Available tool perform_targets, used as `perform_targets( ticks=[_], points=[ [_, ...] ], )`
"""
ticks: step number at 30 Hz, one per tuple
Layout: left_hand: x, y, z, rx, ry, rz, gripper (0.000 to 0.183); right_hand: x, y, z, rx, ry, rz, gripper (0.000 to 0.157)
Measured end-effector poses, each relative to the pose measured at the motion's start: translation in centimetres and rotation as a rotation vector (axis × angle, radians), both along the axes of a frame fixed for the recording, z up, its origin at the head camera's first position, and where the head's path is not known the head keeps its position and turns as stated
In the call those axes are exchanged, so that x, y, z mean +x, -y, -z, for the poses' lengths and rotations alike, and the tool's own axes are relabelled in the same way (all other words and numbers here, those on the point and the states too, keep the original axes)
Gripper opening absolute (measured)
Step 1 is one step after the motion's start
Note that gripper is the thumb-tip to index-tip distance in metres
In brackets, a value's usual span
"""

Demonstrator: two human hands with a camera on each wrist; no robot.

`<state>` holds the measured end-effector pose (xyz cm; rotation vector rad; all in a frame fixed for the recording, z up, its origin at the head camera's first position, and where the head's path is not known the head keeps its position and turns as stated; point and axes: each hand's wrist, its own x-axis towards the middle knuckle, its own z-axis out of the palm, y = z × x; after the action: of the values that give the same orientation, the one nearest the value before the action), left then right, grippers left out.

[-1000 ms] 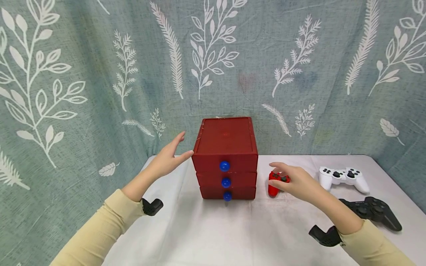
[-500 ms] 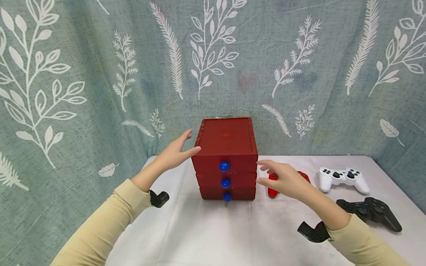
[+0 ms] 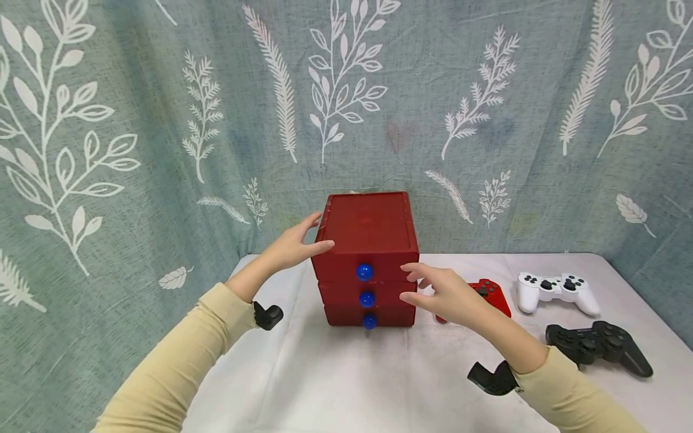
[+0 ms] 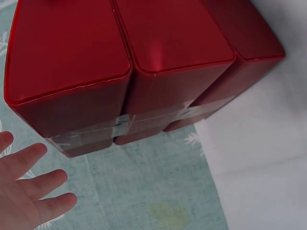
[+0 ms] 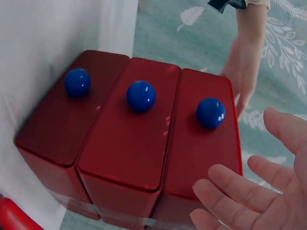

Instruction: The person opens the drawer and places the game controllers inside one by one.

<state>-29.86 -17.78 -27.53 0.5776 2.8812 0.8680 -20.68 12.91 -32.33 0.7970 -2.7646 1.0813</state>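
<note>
A dark red three-drawer box (image 3: pixel 368 225) stands on the white table, its drawers closed. Each drawer front carries a round blue knob; the top knob (image 3: pixel 365 272) faces me. My left hand (image 3: pixel 292 248) is at the box's upper left edge, thumb and fingers spread. In the left wrist view its fingers (image 4: pixel 48 184) are extended beside the taped side of the box, holding nothing. My right hand (image 3: pixel 441 294) hovers before the right part of the drawer fronts, its fingers loosely bent. The right wrist view shows that palm (image 5: pixel 268 206) facing the box with nothing in it.
Partly behind my right hand lies a red game controller (image 3: pixel 489 294). Farther right are a white controller (image 3: pixel 557 290) and, nearer me, a black controller (image 3: pixel 601 346). A patterned green curtain (image 3: pixel 400 108) hangs behind the white-covered table (image 3: pixel 325 379).
Both hands have moved inward toward the box. The left hand has gone right to its upper left edge; the right hand has gone left over its front, uncovering more of the red controller.
</note>
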Motion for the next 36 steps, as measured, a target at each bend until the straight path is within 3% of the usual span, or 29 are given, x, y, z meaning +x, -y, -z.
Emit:
perform_targets(
  ticks=[12, 19, 22, 29, 36],
  points=[
    [-1.8, -0.1, 0.8, 0.109, 0.108, -0.015, 0.084, -1.0, 1.9, 0.9, -0.108, 0.034, 0.006, 0.050],
    [-2.6, 0.1, 1.5, 0.173, 0.165, 0.009, 0.085, -1.7, 2.8, 1.4, -0.161, 0.039, 0.005, 0.050],
    [-2.6, 0.3, 1.6, 0.216, 0.196, 0.029, 0.083, -1.9, 3.3, 1.8, -0.187, 0.029, -0.007, 0.050],
    [-0.6, -0.2, -0.3, 0.282, 0.277, 0.040, 0.076, -2.6, 4.0, 2.8, -0.271, 0.025, -0.007, 0.050],
    [-2.5, 0.7, 1.7, 0.311, 0.272, 0.041, 0.077, -3.1, 4.6, 3.0, -0.301, 0.032, -0.015, 0.047]
  ],
)
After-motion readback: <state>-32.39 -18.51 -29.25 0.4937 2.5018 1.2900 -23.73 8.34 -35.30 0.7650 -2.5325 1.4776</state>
